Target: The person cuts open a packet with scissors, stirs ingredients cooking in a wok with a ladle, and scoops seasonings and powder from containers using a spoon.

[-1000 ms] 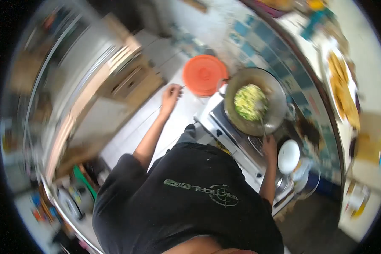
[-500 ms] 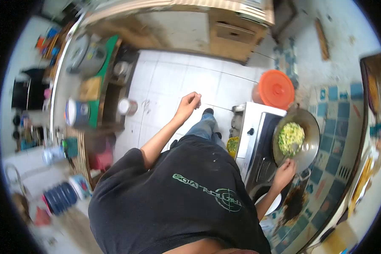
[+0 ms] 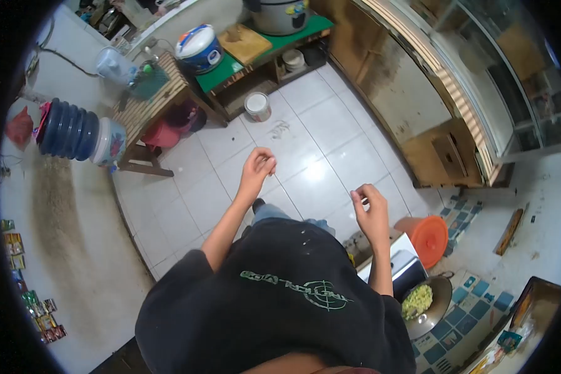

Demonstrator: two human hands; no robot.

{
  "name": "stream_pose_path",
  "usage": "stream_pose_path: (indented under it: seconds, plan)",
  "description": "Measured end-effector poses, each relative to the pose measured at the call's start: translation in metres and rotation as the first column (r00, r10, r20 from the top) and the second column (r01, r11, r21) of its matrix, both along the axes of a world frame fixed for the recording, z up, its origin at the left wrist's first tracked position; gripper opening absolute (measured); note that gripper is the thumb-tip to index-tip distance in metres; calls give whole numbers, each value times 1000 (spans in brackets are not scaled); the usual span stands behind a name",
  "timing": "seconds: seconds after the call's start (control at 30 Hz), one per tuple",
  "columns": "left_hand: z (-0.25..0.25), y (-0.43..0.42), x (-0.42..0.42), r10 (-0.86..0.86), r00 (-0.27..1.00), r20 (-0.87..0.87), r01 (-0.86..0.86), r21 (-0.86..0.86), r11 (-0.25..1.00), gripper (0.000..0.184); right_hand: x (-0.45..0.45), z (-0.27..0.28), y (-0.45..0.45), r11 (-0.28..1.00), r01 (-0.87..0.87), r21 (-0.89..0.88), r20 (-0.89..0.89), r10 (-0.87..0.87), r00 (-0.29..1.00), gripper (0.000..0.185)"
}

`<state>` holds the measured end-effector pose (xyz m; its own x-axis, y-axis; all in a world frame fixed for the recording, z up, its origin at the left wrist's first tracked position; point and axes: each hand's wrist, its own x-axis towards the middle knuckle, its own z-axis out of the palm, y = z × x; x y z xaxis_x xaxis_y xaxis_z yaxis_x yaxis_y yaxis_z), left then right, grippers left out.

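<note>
My left hand (image 3: 258, 167) is out in front of my body over the tiled floor, fingers loosely curved, holding nothing. Raised to the right, my right hand (image 3: 371, 209) has its thumb apart from its bent fingers and is bare. Below and right of that arm, a wok (image 3: 441, 302) sits on the stove (image 3: 405, 262). Chopped yellow-green food (image 3: 417, 303) lies in the wok; my right arm and sleeve hide part of the stove.
An orange lidded bucket (image 3: 430, 242) stands beyond the stove. Along the far side are a green-topped shelf (image 3: 315, 28), a white-and-blue tub (image 3: 199, 50) and a can (image 3: 257, 106) on the floor. A slatted table (image 3: 162, 93) and wooden cabinet (image 3: 411, 75) flank the floor.
My right hand has left the wok's edge and moved up and left, over the floor. My view and body have turned left, away from the stove; my left hand stays in front.
</note>
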<state>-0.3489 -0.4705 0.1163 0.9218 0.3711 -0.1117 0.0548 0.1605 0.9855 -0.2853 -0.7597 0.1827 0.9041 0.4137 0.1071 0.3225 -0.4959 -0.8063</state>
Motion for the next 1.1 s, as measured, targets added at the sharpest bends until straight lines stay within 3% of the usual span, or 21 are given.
stream_pose_path:
  seconds: [0.1,0.23,0.4,0.6,0.8,0.97,1.0,1.1]
  plan:
    - [-3,73,-26,130,991,-19,-129,23,991,13,10,-5,81,995,-100,-25,-80,98,992,17]
    - [-8,166,-35,157,987,-21,-152,146,977,14,13,-14,167,986,-159,48,-137,165,977,17]
    - [3,229,18,119,993,25,-121,201,972,17,28,-18,210,992,-116,43,-204,122,971,17]
    - [-19,270,133,77,997,-25,-75,94,993,19,94,-46,226,994,58,97,-292,-28,956,17]
    - [-40,321,273,118,972,-202,-123,-12,992,23,216,-51,242,989,47,141,-225,-14,974,19]
    - [-38,368,413,41,962,-268,-14,100,995,26,311,-14,246,998,54,39,-98,-50,994,16]
    - [-34,373,441,15,967,-253,0,58,998,27,321,-11,247,992,83,91,-159,-68,985,17]
    - [-37,397,537,56,958,-283,-16,141,990,28,357,-10,252,953,170,251,-291,-93,952,17]
